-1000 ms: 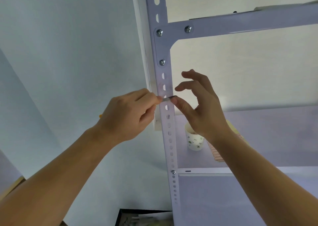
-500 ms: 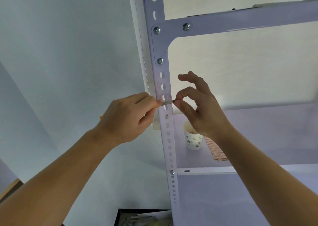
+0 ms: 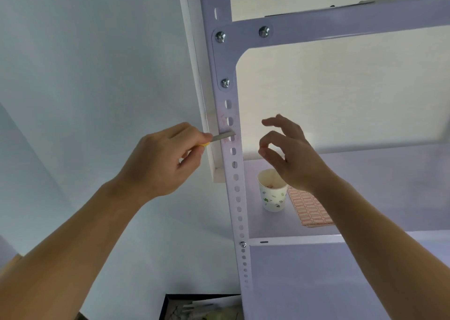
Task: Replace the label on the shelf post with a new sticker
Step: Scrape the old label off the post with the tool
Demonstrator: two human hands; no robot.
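Note:
A white perforated shelf post [image 3: 237,198] runs down the middle of the head view, with faint reddish residue [image 3: 222,120] beside its slots. My left hand [image 3: 163,159] grips a small yellow-handled knife, and its grey blade [image 3: 222,136] lies flat across the post just below the residue. My right hand [image 3: 285,151] hovers to the right of the post with thumb and forefinger pinched together; whether a scrap sits between them I cannot tell. A sheet of red-bordered label stickers [image 3: 309,207] lies on the shelf.
A patterned paper cup [image 3: 272,195] stands on the white shelf board [image 3: 365,173] next to the sticker sheet. A bolted crossbeam [image 3: 341,25] spans above. A plain wall fills the left side. A dark-framed box [image 3: 202,307] sits low at the bottom.
My right hand has let go of the blade's tip and drawn away to the right. My left hand has kept the blade against the post.

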